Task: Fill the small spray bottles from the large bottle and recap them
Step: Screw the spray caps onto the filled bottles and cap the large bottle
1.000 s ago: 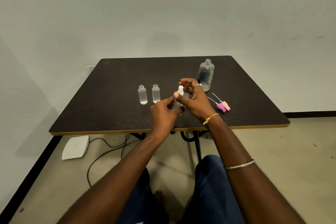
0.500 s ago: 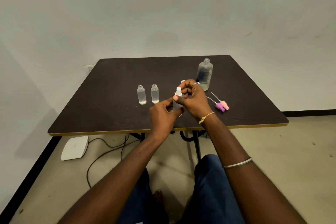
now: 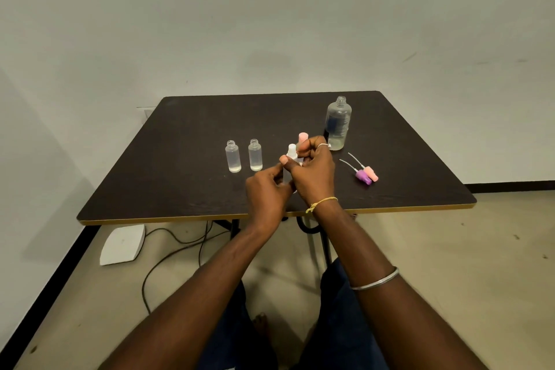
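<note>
My left hand [image 3: 268,194] holds the body of a small spray bottle, mostly hidden between my hands above the dark table [image 3: 180,183]. My right hand [image 3: 315,171] pinches its white spray cap [image 3: 292,151] at the top. A pink-capped small bottle [image 3: 302,137] peeks out just behind my right fingers. Two small open bottles [image 3: 233,156] [image 3: 255,155] holding clear liquid stand upright to the left. The large clear bottle [image 3: 338,123], uncapped, stands at the back right.
Two loose spray heads, a purple one [image 3: 362,176] and a pink one [image 3: 371,173], lie with their tubes on the table right of my hands. A white device [image 3: 123,245] and cables lie on the floor under the table's left side.
My right hand has turned on the white cap, and the pink-capped bottle behind it has come into sight. The other bottles have not moved.
</note>
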